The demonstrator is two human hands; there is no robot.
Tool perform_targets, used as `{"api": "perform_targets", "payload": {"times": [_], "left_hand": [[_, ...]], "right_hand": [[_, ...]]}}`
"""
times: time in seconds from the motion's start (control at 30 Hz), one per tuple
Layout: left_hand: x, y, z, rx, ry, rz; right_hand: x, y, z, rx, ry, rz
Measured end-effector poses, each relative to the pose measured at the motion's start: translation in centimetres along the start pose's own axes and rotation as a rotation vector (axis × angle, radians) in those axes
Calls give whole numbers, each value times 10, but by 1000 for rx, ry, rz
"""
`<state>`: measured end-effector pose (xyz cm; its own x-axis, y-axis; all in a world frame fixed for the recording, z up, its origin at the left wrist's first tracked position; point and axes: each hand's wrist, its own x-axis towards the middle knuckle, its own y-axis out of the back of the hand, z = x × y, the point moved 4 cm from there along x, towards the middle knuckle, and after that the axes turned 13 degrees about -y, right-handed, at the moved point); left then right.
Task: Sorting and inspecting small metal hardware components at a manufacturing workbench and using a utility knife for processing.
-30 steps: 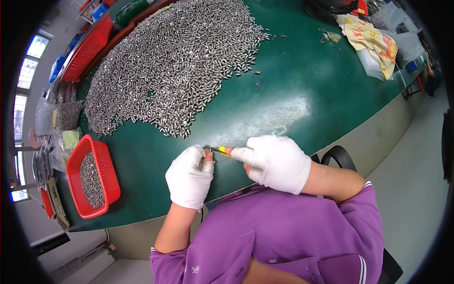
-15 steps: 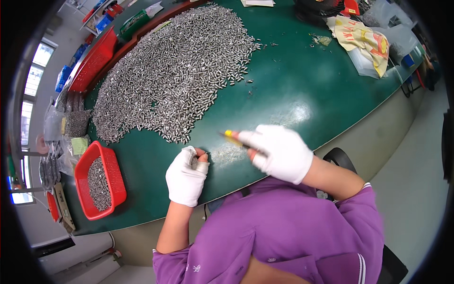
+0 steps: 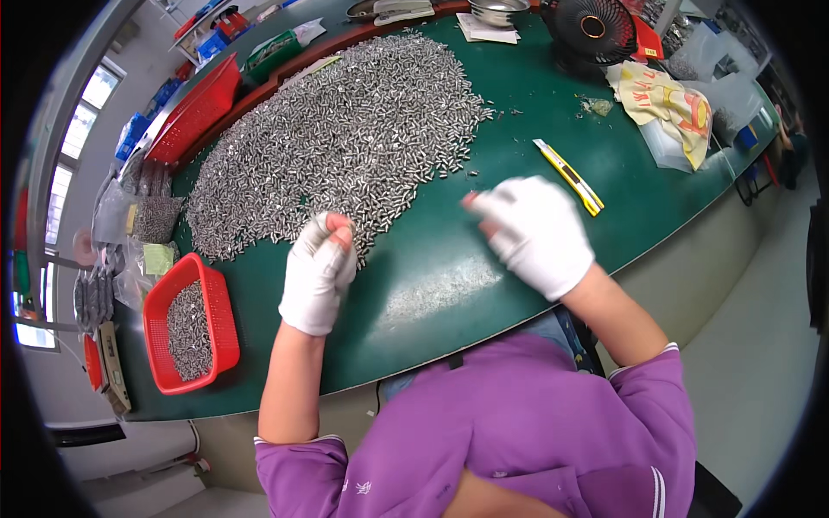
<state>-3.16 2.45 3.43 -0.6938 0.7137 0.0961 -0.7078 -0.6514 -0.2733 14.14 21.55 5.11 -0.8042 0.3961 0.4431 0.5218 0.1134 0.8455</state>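
Note:
A broad heap of small shiny metal pins (image 3: pixel 337 129) covers the far left of the green table (image 3: pixel 432 315). My left hand (image 3: pixel 318 281), in a white glove with bare fingertips, is closed at the heap's near edge. Its thumb and fingers are pressed together; whatever they pinch, if anything, is hidden. Gloved the same way, my right hand (image 3: pixel 540 237) hovers over the table right of the heap, slightly blurred, fingers a little apart and nothing visible in them. Just beyond it a yellow utility knife (image 3: pixel 572 178) lies on the table, blade end pointing away.
A red basket (image 3: pixel 226 328) partly filled with pins stands at the left. Bagged pins (image 3: pixel 155 218) sit behind it. A larger red basket (image 3: pixel 203 108) leans at the far left. Far right are a black fan (image 3: pixel 596 30) and a printed yellow cloth bag (image 3: pixel 665 104).
The utility knife has gone from my right hand onto the table. My left hand has moved forward to the heap's edge; my right hand has also moved forward. The view has shifted slightly.

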Motion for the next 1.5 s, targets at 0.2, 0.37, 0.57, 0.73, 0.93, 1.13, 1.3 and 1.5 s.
{"api": "perform_targets", "payload": {"times": [0.2, 0.37, 0.57, 0.73, 0.93, 1.13, 1.3, 1.5], "left_hand": [[15, 13, -19, 22, -90, -15], [6, 11, -23, -42, 22, -91], [0, 2, -26, -80, 107, -154], [-1, 0, -26, -173, 122, -177], [-1, -1, -28, -235, 164, -192], [-3, -2, -31, -391, 224, -191], [-7, -5, -34, -241, 233, -183], [-8, -7, -31, -59, 179, -157]], "right_hand": [[-23, -37, -77, 64, 234, -434], [30, -5, 12, -288, -190, 141], [52, 2, -10, 50, -26, 75], [63, -14, -60, 439, 362, -37], [61, -36, -65, 458, 395, -38], [61, -37, -57, 469, 330, -75], [59, -45, -55, 653, 220, -257], [58, -52, -54, 673, 193, -266]]}}
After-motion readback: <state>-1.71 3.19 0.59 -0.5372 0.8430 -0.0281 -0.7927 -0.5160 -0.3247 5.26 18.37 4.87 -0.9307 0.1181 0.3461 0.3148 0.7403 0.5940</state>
